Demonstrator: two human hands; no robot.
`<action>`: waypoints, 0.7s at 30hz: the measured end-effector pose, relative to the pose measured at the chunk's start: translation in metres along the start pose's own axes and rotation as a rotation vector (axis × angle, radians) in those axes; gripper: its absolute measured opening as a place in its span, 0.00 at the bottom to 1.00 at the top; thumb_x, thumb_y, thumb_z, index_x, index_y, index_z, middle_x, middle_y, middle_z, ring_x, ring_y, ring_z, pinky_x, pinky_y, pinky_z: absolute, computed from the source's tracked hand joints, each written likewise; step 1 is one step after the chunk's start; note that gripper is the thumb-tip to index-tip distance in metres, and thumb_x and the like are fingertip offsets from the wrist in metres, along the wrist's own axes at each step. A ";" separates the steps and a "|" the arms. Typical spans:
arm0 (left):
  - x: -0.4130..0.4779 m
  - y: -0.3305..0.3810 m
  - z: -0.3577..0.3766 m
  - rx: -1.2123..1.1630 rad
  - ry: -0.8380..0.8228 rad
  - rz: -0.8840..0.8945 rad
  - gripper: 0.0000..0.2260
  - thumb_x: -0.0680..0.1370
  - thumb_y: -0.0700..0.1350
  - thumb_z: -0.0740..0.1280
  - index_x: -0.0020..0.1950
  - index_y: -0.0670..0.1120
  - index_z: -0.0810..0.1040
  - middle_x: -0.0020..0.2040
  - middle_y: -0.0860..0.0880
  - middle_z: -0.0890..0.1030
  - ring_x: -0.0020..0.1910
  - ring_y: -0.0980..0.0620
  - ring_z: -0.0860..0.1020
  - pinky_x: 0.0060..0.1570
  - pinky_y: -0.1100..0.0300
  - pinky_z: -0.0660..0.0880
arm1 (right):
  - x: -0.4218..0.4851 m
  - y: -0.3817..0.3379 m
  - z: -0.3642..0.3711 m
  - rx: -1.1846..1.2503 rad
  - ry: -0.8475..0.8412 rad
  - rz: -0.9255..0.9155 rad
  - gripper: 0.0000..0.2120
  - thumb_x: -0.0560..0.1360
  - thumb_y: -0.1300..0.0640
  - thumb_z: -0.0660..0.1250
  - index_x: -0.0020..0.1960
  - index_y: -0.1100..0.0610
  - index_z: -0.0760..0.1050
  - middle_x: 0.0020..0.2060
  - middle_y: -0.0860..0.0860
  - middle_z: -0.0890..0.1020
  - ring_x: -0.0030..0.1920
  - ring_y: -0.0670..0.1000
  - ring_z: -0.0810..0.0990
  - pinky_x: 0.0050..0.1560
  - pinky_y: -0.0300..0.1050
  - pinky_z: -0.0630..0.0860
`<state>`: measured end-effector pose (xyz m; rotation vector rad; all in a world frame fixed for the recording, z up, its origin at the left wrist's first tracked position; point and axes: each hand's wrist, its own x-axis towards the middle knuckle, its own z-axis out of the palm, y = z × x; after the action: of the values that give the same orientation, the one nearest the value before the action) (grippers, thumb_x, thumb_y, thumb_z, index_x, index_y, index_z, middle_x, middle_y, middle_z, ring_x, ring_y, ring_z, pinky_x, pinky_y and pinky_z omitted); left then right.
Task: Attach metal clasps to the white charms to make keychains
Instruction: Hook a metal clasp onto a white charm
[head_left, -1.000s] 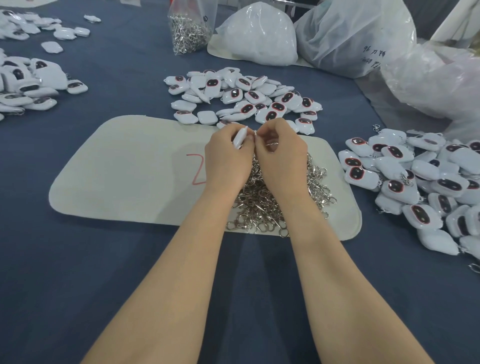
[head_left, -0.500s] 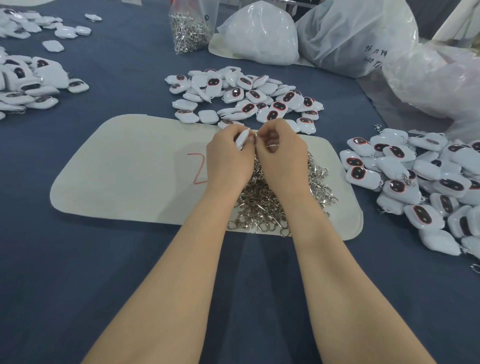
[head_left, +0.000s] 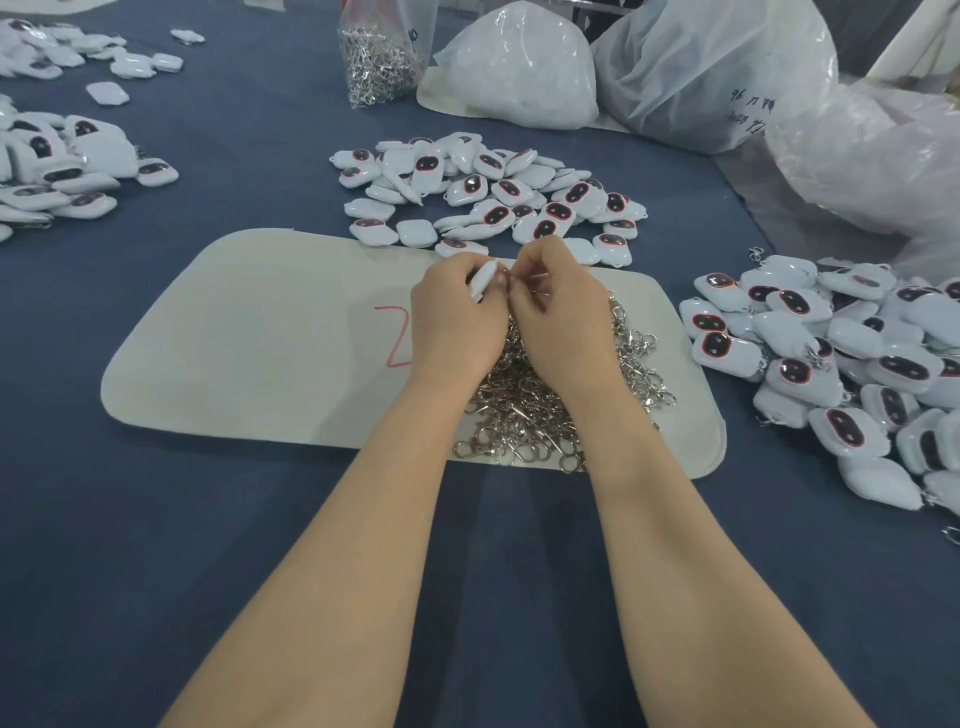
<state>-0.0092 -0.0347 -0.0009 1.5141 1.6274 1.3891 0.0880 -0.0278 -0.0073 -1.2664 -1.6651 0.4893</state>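
Head view, one table, blue cloth cover.

- Left hand: fingers curled round one white charm, held edge-up above the far side of the mat.
- Right hand: fingertips pinched against the charm's upper end, touching the left hand. A bit of metal, taken for a clasp, shows between the fingers and is mostly hidden.
- Mat: pale, rounded corners, red mark near the middle.
- Clasp pile: loose silver clasps on the mat's right half, under both wrists.
- Charm heap, far: just beyond the mat, many showing dark, red-rimmed faces.
- Charm heap, right: beside the mat; several carry metal clasps.
- Charm heap, left: well apart from the mat.
- Clear bag of clasps: upright at the far edge.
- Plastic sacks: far right.
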 end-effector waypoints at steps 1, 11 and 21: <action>0.000 0.000 0.000 -0.008 -0.007 -0.007 0.13 0.77 0.40 0.64 0.33 0.51 0.71 0.28 0.56 0.70 0.28 0.58 0.68 0.27 0.70 0.62 | 0.000 0.000 0.000 0.002 0.006 -0.007 0.06 0.75 0.66 0.63 0.45 0.56 0.70 0.40 0.53 0.79 0.42 0.50 0.78 0.40 0.27 0.70; 0.002 -0.001 0.000 -0.044 -0.067 -0.016 0.05 0.77 0.42 0.65 0.45 0.43 0.80 0.34 0.53 0.74 0.34 0.54 0.71 0.35 0.64 0.66 | 0.000 0.001 -0.002 -0.021 0.069 0.034 0.05 0.74 0.63 0.66 0.44 0.55 0.70 0.34 0.43 0.74 0.34 0.42 0.72 0.38 0.31 0.69; 0.000 -0.005 -0.002 0.181 -0.029 0.129 0.05 0.77 0.41 0.65 0.51 0.43 0.79 0.46 0.45 0.81 0.46 0.46 0.77 0.44 0.56 0.71 | 0.003 0.001 -0.003 -0.122 -0.001 0.010 0.04 0.74 0.66 0.63 0.44 0.58 0.72 0.36 0.49 0.77 0.36 0.47 0.74 0.40 0.39 0.71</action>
<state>-0.0126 -0.0340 -0.0046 1.7630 1.7024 1.3079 0.0913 -0.0258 -0.0055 -1.3633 -1.7119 0.3994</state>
